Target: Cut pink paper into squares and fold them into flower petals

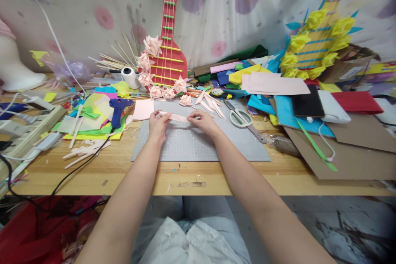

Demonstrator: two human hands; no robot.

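Observation:
A narrow pink paper strip (pixel 177 118) is stretched between my two hands, a little above the grey cutting mat (pixel 198 146). My left hand (pixel 159 125) pinches its left end. At the right end, the fingers of my right hand (pixel 202 122) are closed on it. Just behind my hands sits a pink paper flower (pixel 186 100). Several pointed pink paper pieces (pixel 212 102) lie to the right of it. A square of pink paper (pixel 143 109) rests to the left of my left hand. Grey-handled scissors (pixel 240 119) lie on the mat's right side.
A red paper guitar (pixel 171 60) with pink flowers stands behind the mat. At left are a blue glue gun (pixel 119 111), coloured paper scraps (pixel 93 119) and a power strip (pixel 31 140). Cardboard sheets (pixel 349 154) and a dark phone (pixel 307 101) lie at right, below a yellow-flowered guitar (pixel 315 45).

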